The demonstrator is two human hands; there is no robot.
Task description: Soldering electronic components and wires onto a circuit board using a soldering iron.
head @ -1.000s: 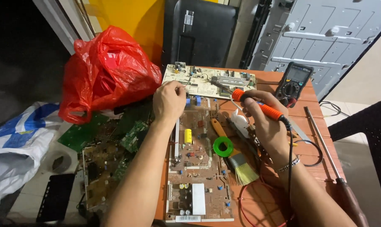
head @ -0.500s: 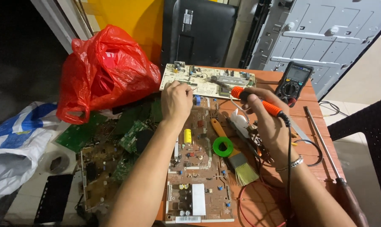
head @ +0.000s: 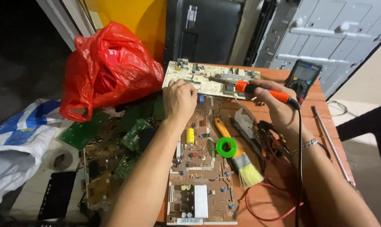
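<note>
Soldering iron (head: 257,90): orange grip, thin metal tip, black cord; up over the far end of the table, tip aimed left at the pale board.
Right hand (head: 279,110): wrapped tight round the orange grip.
Left hand (head: 180,100): curled, fingertips pressed on the pale circuit board (head: 207,78); holding anything or not, cannot tell.
Brown circuit board (head: 201,168): flat under the left arm.
Green solder reel (head: 226,147): beside a yellow-bristle brush (head: 237,155).
Red plastic bag (head: 108,69): far left.

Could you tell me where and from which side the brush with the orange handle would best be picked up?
Grip the paintbrush by its bare orange handle, coming from above: it lies flat on the board, the solder spool covers its middle, and the handle end is free.
</note>
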